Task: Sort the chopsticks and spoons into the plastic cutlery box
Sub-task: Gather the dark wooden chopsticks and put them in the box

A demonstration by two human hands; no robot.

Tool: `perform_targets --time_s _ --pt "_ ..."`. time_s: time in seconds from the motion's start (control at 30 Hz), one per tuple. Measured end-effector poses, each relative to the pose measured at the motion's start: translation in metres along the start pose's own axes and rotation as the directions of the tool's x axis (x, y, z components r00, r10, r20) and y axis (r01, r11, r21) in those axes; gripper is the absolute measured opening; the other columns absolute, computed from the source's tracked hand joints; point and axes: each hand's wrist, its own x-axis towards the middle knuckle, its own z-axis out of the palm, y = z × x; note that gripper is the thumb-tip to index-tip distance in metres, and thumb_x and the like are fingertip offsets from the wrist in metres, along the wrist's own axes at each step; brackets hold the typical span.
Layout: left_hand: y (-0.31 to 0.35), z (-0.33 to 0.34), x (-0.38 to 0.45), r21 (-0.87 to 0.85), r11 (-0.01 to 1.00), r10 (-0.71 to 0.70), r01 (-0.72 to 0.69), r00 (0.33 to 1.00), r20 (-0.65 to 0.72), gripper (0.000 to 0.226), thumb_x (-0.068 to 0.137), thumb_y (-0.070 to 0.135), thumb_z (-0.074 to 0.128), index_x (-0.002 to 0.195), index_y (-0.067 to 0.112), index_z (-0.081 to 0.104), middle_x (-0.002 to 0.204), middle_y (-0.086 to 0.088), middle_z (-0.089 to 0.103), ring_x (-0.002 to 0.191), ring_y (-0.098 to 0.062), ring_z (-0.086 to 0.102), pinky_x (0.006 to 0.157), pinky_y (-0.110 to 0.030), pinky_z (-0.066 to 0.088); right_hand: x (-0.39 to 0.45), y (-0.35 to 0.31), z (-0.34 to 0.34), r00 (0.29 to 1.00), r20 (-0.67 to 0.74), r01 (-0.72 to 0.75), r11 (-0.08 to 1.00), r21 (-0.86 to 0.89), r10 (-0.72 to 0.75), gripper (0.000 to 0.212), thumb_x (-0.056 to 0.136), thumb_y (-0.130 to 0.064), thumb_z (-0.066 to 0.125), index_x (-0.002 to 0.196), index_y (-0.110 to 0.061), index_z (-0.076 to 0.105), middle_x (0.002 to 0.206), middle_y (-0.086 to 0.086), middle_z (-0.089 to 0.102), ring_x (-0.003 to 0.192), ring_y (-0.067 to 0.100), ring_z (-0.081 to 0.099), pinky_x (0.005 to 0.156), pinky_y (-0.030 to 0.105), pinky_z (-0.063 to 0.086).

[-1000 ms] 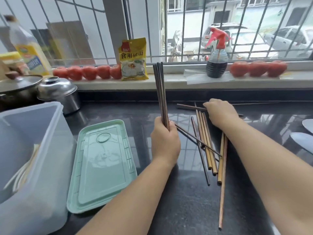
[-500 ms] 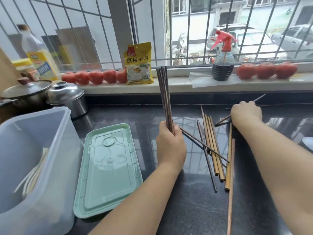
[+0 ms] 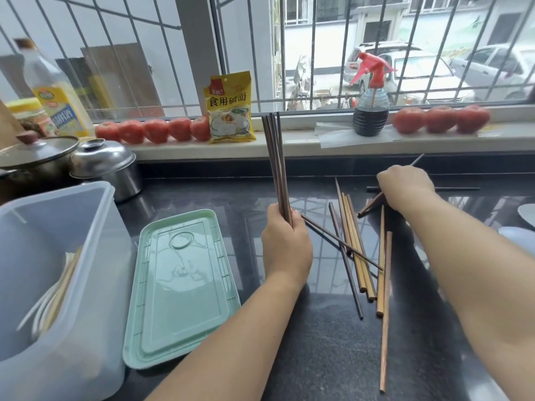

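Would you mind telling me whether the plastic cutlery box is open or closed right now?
Open. The plastic cutlery box has no cover on it, its green lid lies flat on the counter beside it, and utensils show inside.

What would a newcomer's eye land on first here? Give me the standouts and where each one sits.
First, the bundle of dark chopsticks standing upright in the left hand at the middle of the counter. Next, the loose chopsticks scattered to its right, where the right hand grips one dark stick at the far end. At left, the mint-green lid lies flat beside the clear plastic cutlery box.
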Motion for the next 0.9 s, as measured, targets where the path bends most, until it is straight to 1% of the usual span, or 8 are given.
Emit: perform_targets --time_s 0.13,0.27,0.43,0.53,0.6,0.7,0.77,0.9 --pt "0.001 -0.002 -0.001 0.003 1.0 0.011 -0.011 1.0 0.007 0.017 0.107 0.031 0.048 0.09 0.029 0.048 0.076 -0.001 0.058 0.062 -0.022 0.06 0.059 -0.052 0.059 -0.009 0.008 -0.005 0.98 -0.197 0.027 0.999 0.029 -0.021 0.024 0.088 -0.005 0.062 0.111 -0.011 0.056 0.107 0.01 0.062 0.1 0.036 0.065 0.068 0.042 0.05" --pt "0.01 -0.009 -0.006 -0.018 0.999 -0.031 0.032 0.999 0.038 0.018 0.107 0.029 0.048 0.089 0.025 0.047 0.076 -0.003 0.056 0.061 -0.024 0.06 0.057 -0.051 0.06 -0.033 0.006 -0.031 0.936 -0.348 0.08 0.994 0.072 -0.05 0.026 0.087 -0.004 0.061 0.112 -0.01 0.056 0.107 0.013 0.061 0.095 0.036 0.062 0.069 0.043 0.055" --pt "0.02 -0.022 -0.024 -0.139 0.979 -0.122 0.149 0.976 0.182 0.01 0.107 0.022 0.05 0.1 0.015 0.05 0.076 -0.01 0.055 0.049 -0.019 0.054 0.049 -0.034 0.053 -0.125 -0.032 -0.072 0.81 -0.584 0.225 0.948 0.224 -0.055 0.009 0.092 -0.009 0.061 0.097 -0.005 0.067 0.103 0.011 0.055 0.093 0.029 0.057 0.076 0.041 0.058" --pt "0.021 -0.034 -0.053 -0.414 0.832 -0.251 0.369 0.916 0.312 0.007 0.106 0.014 0.051 0.1 0.011 0.048 0.071 -0.007 0.052 0.043 -0.016 0.047 0.048 -0.031 0.046 -0.198 -0.074 -0.064 0.729 -0.683 0.349 0.828 0.438 0.054 0.022 0.094 0.0 0.057 0.114 0.001 0.067 0.109 0.012 0.053 0.098 0.028 0.055 0.079 0.037 0.055" --pt "0.018 -0.049 -0.067 -0.544 0.708 -0.257 0.45 0.882 0.396 0.005 0.106 0.012 0.051 0.102 0.009 0.05 0.07 -0.006 0.053 0.044 -0.015 0.045 0.046 -0.028 0.043 -0.233 -0.098 -0.054 0.681 -0.732 0.456 0.773 0.441 0.016 0.027 0.094 0.002 0.061 0.121 0.002 0.066 0.115 0.013 0.053 0.102 0.027 0.056 0.086 0.035 0.054" --pt "0.016 -0.071 -0.075 -0.547 0.615 -0.199 0.568 0.783 0.589 0.016 0.107 0.017 0.05 0.114 0.004 0.057 0.064 -0.002 0.05 0.047 -0.012 0.041 0.044 -0.025 0.04 -0.248 -0.114 -0.051 0.634 -0.77 0.584 0.7 0.412 -0.076 0.028 0.1 -0.008 0.055 0.124 0.001 0.066 0.12 0.011 0.053 0.106 0.025 0.059 0.091 0.033 0.055" --pt "0.018 -0.083 -0.078 -0.501 0.582 -0.166 0.64 0.697 0.698 0.024 0.108 0.025 0.047 0.11 0.005 0.061 0.059 -0.001 0.043 0.046 -0.011 0.039 0.044 -0.022 0.038 -0.255 -0.122 -0.053 0.681 -0.727 0.597 0.642 0.481 -0.088 0.031 0.102 -0.011 0.052 0.128 -0.003 0.065 0.125 0.005 0.053 0.109 0.019 0.059 0.092 0.032 0.055" --pt "0.02 -0.094 -0.081 -0.504 0.5 -0.159 0.704 0.647 0.746 0.031 0.107 0.038 0.049 0.097 0.015 0.068 0.068 -0.001 0.044 0.046 -0.009 0.042 0.044 -0.02 0.038 -0.262 -0.128 -0.048 0.635 -0.755 0.648 0.647 0.402 -0.167 0.035 0.104 -0.006 0.053 0.137 0.003 0.057 0.128 0.013 0.056 0.117 0.023 0.059 0.093 0.035 0.057"
